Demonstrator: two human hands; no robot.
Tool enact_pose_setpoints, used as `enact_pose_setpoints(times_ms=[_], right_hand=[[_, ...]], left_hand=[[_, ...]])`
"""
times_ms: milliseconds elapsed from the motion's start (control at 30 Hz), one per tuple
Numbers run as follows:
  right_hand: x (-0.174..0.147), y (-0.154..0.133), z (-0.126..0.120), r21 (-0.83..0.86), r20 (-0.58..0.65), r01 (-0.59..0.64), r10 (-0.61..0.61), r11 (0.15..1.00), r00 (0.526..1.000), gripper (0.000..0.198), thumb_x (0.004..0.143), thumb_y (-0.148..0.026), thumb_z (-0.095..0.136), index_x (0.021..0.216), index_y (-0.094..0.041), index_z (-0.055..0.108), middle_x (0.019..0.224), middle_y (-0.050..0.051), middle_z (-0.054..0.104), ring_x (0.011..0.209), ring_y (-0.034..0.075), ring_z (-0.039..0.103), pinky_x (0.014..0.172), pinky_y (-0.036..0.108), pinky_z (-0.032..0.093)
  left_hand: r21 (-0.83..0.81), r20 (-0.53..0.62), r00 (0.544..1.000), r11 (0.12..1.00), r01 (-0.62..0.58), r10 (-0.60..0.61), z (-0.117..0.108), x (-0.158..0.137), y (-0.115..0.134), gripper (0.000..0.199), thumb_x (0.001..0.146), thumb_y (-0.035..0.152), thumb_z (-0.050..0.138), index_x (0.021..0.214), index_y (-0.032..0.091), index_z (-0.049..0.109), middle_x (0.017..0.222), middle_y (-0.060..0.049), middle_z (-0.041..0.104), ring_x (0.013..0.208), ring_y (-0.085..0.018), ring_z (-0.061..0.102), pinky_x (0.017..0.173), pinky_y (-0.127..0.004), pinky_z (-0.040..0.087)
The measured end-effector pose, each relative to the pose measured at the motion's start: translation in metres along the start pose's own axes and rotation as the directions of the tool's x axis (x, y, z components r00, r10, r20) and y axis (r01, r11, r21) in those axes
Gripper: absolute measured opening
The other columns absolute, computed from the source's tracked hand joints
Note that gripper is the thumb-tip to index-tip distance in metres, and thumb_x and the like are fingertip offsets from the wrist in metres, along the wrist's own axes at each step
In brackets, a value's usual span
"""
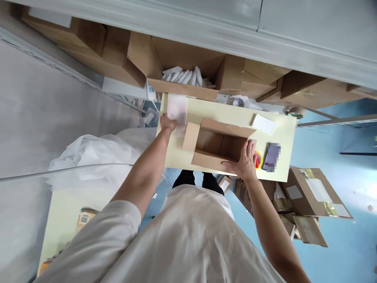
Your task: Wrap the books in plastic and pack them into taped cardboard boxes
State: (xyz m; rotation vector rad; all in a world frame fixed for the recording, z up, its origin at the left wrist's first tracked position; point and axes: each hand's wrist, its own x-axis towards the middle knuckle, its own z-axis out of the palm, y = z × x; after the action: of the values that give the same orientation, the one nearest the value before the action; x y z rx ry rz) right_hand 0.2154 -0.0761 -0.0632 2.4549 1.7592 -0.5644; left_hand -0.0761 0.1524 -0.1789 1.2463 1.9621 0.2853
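An open cardboard box stands on the pale yellow table, its flaps folded outward. Around its near right corner my right hand is closed, the thumb along the near side and the fingers over the right end. At the table's left side my left hand is closed on the edge of a flat, whitish-pink packet. That packet is smeared by motion, so its exact kind does not show. Just right of my right hand lies a roll of tape with a yellow rim.
A phone and a white card-like stack lie on the table's right. Beyond it, a shelf carries cardboard boxes, one with white packets. Clear plastic wrap bulges at the left; cartons sit on the floor at right.
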Motion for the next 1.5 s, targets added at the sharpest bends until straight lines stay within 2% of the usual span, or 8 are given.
enact_pose_setpoints(times_ms=[167, 333, 500, 733, 900, 1000, 1300, 1500], right_hand=[[0.004, 0.004, 0.003, 0.041, -0.007, 0.01, -0.01, 0.999, 1.0, 0.114, 0.075, -0.071, 0.052, 0.151, -0.014, -0.011, 0.159, 0.022, 0.003, 0.147, 0.036, 0.001, 0.107, 0.063, 0.021], [-0.001, 0.003, 0.016, 0.142, -0.151, 0.072, -0.05, 0.987, 0.987, 0.116, 0.073, -0.073, 0.053, 0.151, -0.011, -0.007, 0.157, 0.026, 0.009, 0.146, 0.037, 0.007, 0.108, 0.063, 0.021], [-0.015, -0.003, 0.025, 0.166, -0.306, 0.088, -0.033, 0.982, 0.951, 0.115, 0.07, -0.077, 0.054, 0.149, -0.005, 0.01, 0.155, 0.029, 0.014, 0.145, 0.039, 0.009, 0.11, 0.062, 0.021], [-0.024, -0.002, 0.012, 0.199, -0.204, -0.003, 0.044, 0.98, 0.978, 0.106, 0.072, -0.075, 0.052, 0.148, -0.009, 0.02, 0.157, 0.025, 0.012, 0.146, 0.038, 0.006, 0.111, 0.063, 0.015], [-0.021, 0.004, 0.008, 0.242, -0.149, -0.022, 0.06, 0.97, 0.987, 0.108, 0.073, -0.067, 0.058, 0.151, -0.011, 0.007, 0.157, 0.023, 0.015, 0.147, 0.033, 0.008, 0.112, 0.061, 0.011], [-0.02, 0.003, 0.008, 0.249, -0.138, -0.054, 0.091, 0.967, 0.986, 0.112, 0.073, -0.064, 0.059, 0.151, -0.01, -0.001, 0.157, 0.023, 0.016, 0.147, 0.032, 0.008, 0.112, 0.063, 0.009], [-0.022, 0.0, 0.006, 0.236, -0.112, -0.086, 0.115, 0.968, 0.987, 0.116, 0.072, -0.058, 0.064, 0.151, -0.01, -0.007, 0.157, 0.021, 0.013, 0.147, 0.03, 0.006, 0.113, 0.061, 0.011], [-0.023, 0.001, 0.004, 0.298, -0.152, -0.044, 0.092, 0.953, 0.984, 0.12, 0.066, -0.06, 0.07, 0.152, -0.011, 0.003, 0.157, 0.022, 0.015, 0.147, 0.034, 0.007, 0.113, 0.058, 0.018]], left_hand=[[-0.023, -0.06, 0.996, 0.998, -0.061, 0.06, -0.034, -0.03, -0.009, 0.04, 0.071, 0.005, 0.057, 0.11, 0.014, 0.057, 0.107, -0.01, 0.068, 0.099, -0.021, 0.065, 0.087, -0.031, 0.051], [-0.003, -0.192, 0.951, 0.969, -0.246, 0.241, -0.111, -0.087, -0.017, 0.038, 0.072, 0.013, 0.059, 0.11, 0.016, 0.059, 0.104, -0.007, 0.069, 0.093, -0.02, 0.065, 0.087, -0.03, 0.052], [-0.057, -0.18, 0.876, 0.884, -0.464, 0.448, -0.157, -0.155, 0.022, 0.035, 0.073, 0.021, 0.059, 0.108, 0.018, 0.059, 0.097, -0.003, 0.069, 0.083, -0.018, 0.065, 0.074, -0.027, 0.054], [0.12, 0.308, 0.622, 0.619, -0.776, 0.72, -0.088, -0.193, 0.106, 0.037, 0.075, 0.013, 0.052, 0.109, 0.022, 0.063, 0.105, -0.003, 0.07, 0.093, -0.021, 0.065, 0.083, -0.029, 0.05], [0.356, 0.522, 0.675, 0.586, -0.728, 0.521, -0.039, -0.175, 0.127, 0.042, 0.07, 0.011, 0.057, 0.11, 0.025, 0.065, 0.117, -0.007, 0.066, 0.102, -0.027, 0.064, 0.082, -0.034, 0.051], [0.37, 0.601, 0.634, 0.534, -0.76, 0.487, -0.02, -0.169, 0.127, 0.046, 0.068, 0.008, 0.057, 0.11, 0.024, 0.064, 0.119, -0.007, 0.066, 0.106, -0.026, 0.063, 0.086, -0.033, 0.05], [0.364, 0.596, 0.611, 0.502, -0.784, 0.522, 0.026, -0.172, 0.1, 0.047, 0.074, 0.009, 0.057, 0.12, 0.02, 0.06, 0.122, -0.012, 0.065, 0.112, -0.026, 0.062, 0.09, -0.034, 0.05], [0.31, 0.48, 0.517, 0.414, -0.856, 0.709, -0.001, -0.2, 0.075, 0.052, 0.082, 0.021, 0.057, 0.133, 0.019, 0.048, 0.145, -0.013, 0.045, 0.138, -0.027, 0.036, 0.113, -0.044, 0.03]])
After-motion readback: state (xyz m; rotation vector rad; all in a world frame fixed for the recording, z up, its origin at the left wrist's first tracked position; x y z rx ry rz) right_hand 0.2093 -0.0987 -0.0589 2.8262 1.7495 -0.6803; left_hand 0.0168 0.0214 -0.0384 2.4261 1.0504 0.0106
